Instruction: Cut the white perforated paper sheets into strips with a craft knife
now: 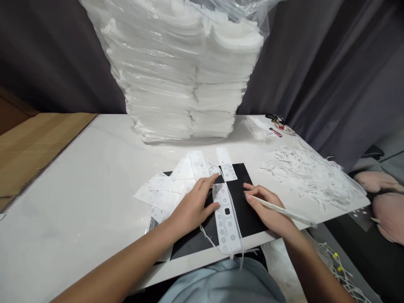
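A white strip printed with grey rings, with a small black square hole in it (pixel 232 229), lies lengthwise on a black mat (pixel 244 214). My left hand (pixel 200 200) rests at its left edge, thumb and fingers apart. A thin white cord (pixel 232 202) runs along the strip's right side and hangs over the table edge. My right hand (pixel 268 206) is pinched round a slim, pale, pen-like stick (pixel 280 209), held over the right of the mat; its exact kind is unclear. Beyond my left fingers lies another ring-printed white piece (pixel 226 164).
Loose white sheets (pixel 176 181) overlap left of the mat. A tall plastic-wrapped stack of white material (pixel 183 80) stands behind. White strips (pixel 312 176) are heaped at the right. Cardboard (pixel 44 139) covers the left edge, and small tools (pixel 279 125) lie at the back right.
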A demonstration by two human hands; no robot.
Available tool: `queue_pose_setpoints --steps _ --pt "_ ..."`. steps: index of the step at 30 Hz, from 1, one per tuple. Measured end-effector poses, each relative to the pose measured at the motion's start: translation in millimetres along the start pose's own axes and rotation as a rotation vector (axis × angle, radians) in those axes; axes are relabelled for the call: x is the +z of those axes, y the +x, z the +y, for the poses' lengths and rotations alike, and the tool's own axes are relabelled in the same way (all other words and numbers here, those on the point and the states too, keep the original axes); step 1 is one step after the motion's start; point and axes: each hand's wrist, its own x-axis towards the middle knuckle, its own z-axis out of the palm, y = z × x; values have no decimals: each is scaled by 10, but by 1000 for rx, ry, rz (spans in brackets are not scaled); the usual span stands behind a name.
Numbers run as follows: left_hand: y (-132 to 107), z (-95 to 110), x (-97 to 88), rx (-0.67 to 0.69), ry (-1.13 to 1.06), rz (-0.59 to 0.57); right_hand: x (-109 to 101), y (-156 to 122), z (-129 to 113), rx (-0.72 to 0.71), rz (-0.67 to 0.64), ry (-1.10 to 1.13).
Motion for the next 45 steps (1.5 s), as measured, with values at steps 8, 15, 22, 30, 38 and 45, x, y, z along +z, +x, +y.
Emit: queue_pose_setpoints --steps 8,15,22,30,38,45 --pt "-1 86 -128 252 286 -169 365 84 12 30 -97 323" --pt "157 172 -29 371 441 -373 389 85 29 111 -60 455" --pt "196 263 63 432 638 -420 394 87 -14 132 -18 522" --pt "101 292 156 556 741 -343 371 96 -65 184 1 597" --pt "84 264 -77 439 397 -457 333 110 -60 223 -56 679" --pt "197 192 -198 219 39 -484 305 115 -81 232 -60 722"
